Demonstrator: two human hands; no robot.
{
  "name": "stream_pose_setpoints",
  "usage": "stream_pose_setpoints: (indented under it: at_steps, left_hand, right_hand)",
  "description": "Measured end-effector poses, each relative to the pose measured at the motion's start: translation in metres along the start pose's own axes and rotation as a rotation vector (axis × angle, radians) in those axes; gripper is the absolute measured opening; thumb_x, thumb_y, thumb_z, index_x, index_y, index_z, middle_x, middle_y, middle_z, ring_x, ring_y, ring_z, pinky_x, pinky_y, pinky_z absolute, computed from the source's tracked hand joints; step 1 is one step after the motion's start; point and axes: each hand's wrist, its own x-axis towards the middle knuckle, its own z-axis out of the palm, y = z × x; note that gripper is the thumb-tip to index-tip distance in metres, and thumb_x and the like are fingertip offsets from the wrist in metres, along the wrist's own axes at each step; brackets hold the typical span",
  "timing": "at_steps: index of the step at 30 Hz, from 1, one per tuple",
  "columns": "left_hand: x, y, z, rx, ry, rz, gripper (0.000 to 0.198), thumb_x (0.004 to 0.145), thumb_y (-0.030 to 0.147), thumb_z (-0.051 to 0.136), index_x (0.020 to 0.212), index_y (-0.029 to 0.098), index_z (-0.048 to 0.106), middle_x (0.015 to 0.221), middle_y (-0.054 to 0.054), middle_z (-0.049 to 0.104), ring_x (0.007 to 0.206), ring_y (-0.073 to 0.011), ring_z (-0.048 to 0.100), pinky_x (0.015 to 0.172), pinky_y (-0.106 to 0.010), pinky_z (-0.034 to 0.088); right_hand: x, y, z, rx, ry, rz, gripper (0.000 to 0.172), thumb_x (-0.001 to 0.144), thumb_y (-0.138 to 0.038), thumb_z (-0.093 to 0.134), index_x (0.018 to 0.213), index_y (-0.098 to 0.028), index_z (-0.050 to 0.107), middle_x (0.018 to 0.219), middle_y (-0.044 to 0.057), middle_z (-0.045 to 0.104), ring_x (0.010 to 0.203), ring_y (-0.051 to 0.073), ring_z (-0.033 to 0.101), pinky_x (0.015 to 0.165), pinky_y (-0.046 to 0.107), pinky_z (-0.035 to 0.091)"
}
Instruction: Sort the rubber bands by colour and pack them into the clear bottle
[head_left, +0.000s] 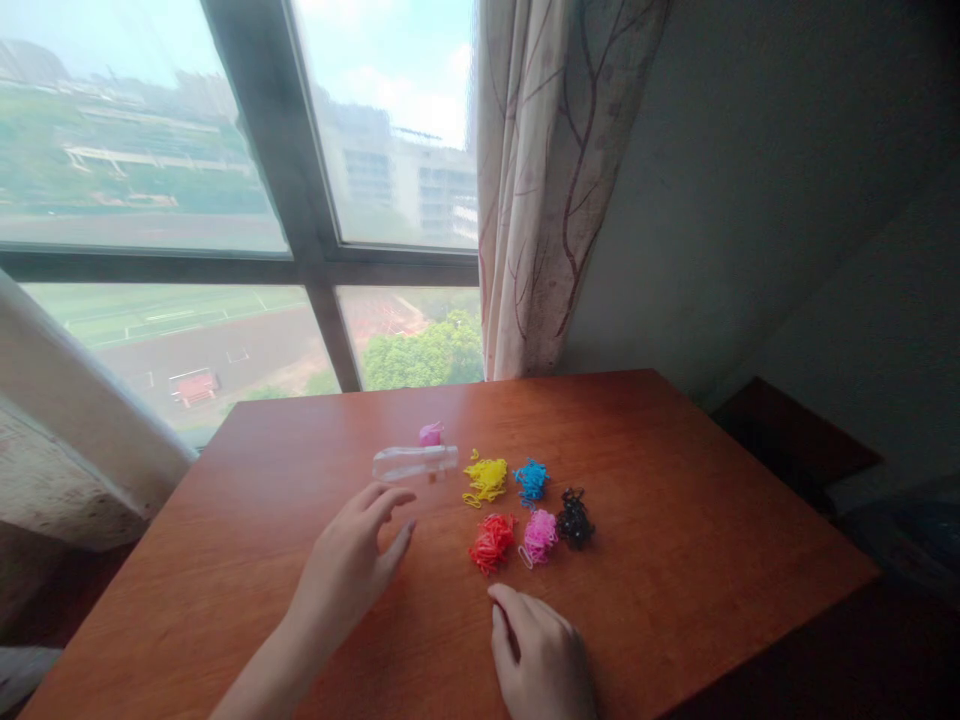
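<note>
Bands (490,548) lay on the worktop (675,540) in a yellow heap (489,481), blue heap (532,481), red heap (495,540), pink heap (540,537) and black heap (575,520); sorting looked complete. Left of them, a bottle (409,461) lay sideways, no bands visible inside. Near it, the left hand (352,545) was spread, seemingly empty; the right hand (540,645) was curled, contents hidden.

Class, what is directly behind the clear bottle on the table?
Just behind the clear bottle is a small pink object. Its lower edge meets the bottle's outline; anything covered there cannot be seen.
</note>
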Motion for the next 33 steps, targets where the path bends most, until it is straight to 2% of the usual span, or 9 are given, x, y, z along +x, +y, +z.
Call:
stream_pose_setpoints:
  at_steps: [2,4,8,11,14,17,24,29,33]
  left_hand:
    - [0.018,-0.006,-0.004,0.192,0.074,0.033,0.029,0.087,0.03,0.054,0.114,0.022,0.062,0.117,-0.01,0.065,0.104,-0.0286,0.061,0.089,-0.041,0.049]
    - [0.033,-0.009,-0.004,0.324,0.075,0.049,0.036,0.086,0.029,0.056,0.121,0.02,0.06,0.124,-0.014,0.061,0.113,-0.0331,0.056,0.095,-0.047,0.045]
    - [0.049,-0.01,0.009,0.374,0.002,0.077,0.042,0.084,0.028,0.06,0.126,0.022,0.057,0.129,-0.014,0.057,0.119,-0.0333,0.051,0.1,-0.047,0.04]
    - [0.051,-0.01,0.018,0.36,-0.033,0.08,0.04,0.085,0.026,0.058,0.125,0.021,0.056,0.123,-0.012,0.06,0.113,-0.0308,0.053,0.098,-0.045,0.04]
    - [0.047,-0.012,0.022,0.332,-0.069,0.079,0.033,0.088,0.024,0.053,0.12,0.021,0.058,0.111,-0.01,0.063,0.102,-0.027,0.058,0.092,-0.04,0.044]
    - [0.037,-0.017,0.02,0.297,-0.103,0.091,0.029,0.088,0.022,0.051,0.116,0.02,0.059,0.108,-0.009,0.063,0.097,-0.0249,0.06,0.087,-0.036,0.047]
    - [0.002,-0.027,0.01,0.185,-0.081,0.072,0.03,0.087,0.022,0.05,0.116,0.021,0.057,0.11,-0.009,0.062,0.097,-0.0248,0.063,0.088,-0.036,0.05]
    - [-0.01,-0.033,0.004,0.139,-0.061,0.052,0.029,0.087,0.026,0.05,0.115,0.021,0.057,0.108,-0.009,0.062,0.096,-0.0252,0.064,0.086,-0.037,0.052]
    - [-0.011,-0.034,0.002,0.101,-0.067,0.047,0.029,0.086,0.025,0.05,0.114,0.02,0.058,0.107,-0.009,0.063,0.095,-0.0255,0.065,0.084,-0.037,0.052]
  right_hand:
    - [0.001,0.0,0.0,0.002,0.017,-0.013,0.029,0.092,-0.015,0.04,0.102,-0.023,0.066,0.08,0.004,0.072,0.068,0.017,0.07,0.067,0.023,0.051]
    - [0.001,0.001,-0.001,0.006,0.032,-0.02,0.029,0.092,-0.015,0.041,0.101,-0.024,0.066,0.079,0.004,0.072,0.067,0.017,0.07,0.066,0.022,0.05]
    - [0.001,0.001,-0.001,0.053,0.047,-0.009,0.028,0.091,-0.015,0.041,0.096,-0.024,0.067,0.077,0.003,0.071,0.067,0.016,0.069,0.066,0.022,0.05]
    - [-0.001,0.002,0.0,0.087,0.041,0.01,0.028,0.093,-0.016,0.04,0.095,-0.024,0.066,0.077,0.003,0.071,0.068,0.016,0.069,0.067,0.022,0.05]
    - [-0.002,0.003,0.001,0.096,0.025,0.035,0.026,0.095,-0.018,0.04,0.097,-0.024,0.065,0.078,0.003,0.07,0.069,0.017,0.068,0.067,0.023,0.049]
    - [0.004,-0.002,-0.002,0.067,0.033,0.056,0.021,0.096,-0.021,0.042,0.097,-0.023,0.062,0.078,0.003,0.067,0.069,0.018,0.066,0.065,0.026,0.048]
    - [0.058,-0.038,-0.012,-0.096,0.051,0.106,0.017,0.091,-0.023,0.053,0.107,-0.019,0.057,0.108,0.013,0.06,0.1,0.028,0.057,0.087,0.043,0.049]
    - [0.086,-0.048,-0.006,-0.274,-0.074,0.203,0.026,0.085,-0.028,0.063,0.108,-0.016,0.062,0.117,0.017,0.057,0.109,0.033,0.052,0.093,0.047,0.045]
    - [0.096,-0.046,-0.019,-0.329,-0.202,0.207,0.035,0.087,-0.033,0.059,0.118,-0.015,0.061,0.125,0.018,0.055,0.117,0.032,0.048,0.099,0.046,0.041]
